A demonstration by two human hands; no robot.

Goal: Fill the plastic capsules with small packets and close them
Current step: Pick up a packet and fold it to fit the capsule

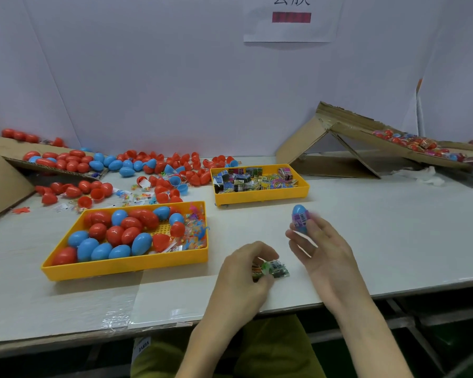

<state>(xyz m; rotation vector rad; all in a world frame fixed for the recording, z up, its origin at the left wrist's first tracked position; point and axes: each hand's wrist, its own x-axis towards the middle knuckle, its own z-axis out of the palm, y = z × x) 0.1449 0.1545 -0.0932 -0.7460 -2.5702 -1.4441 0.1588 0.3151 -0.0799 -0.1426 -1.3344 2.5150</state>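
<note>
Near table edge (410, 282), left hand (241, 276), right hand (324, 253)

Tabletop (366, 241): pale board, matt, smooth. Strip of clear tape (118, 304) by its near edge, glossy and wrinkled.
Near tray (120, 266) and far tray (260, 197): yellow moulded plastic, smooth, slight sheen.
Capsules (115, 235), red and blue: hard plastic, glossy, highlights on the curves.
Blue capsule (299, 218) in the right hand (322, 255): shiny printed band round it.
Packet (279, 268) gripped by the left hand (243, 274): clear crinkled film, reflective.
Left cardboard ramp (3, 184) and right cardboard ramp (306, 143): brown corrugated board, matt, rough torn edges.
Wall sheet (290, 25): white paper, matt.
Crumpled white wad (426, 175): possibly tissue; too blurred to tell.
</note>
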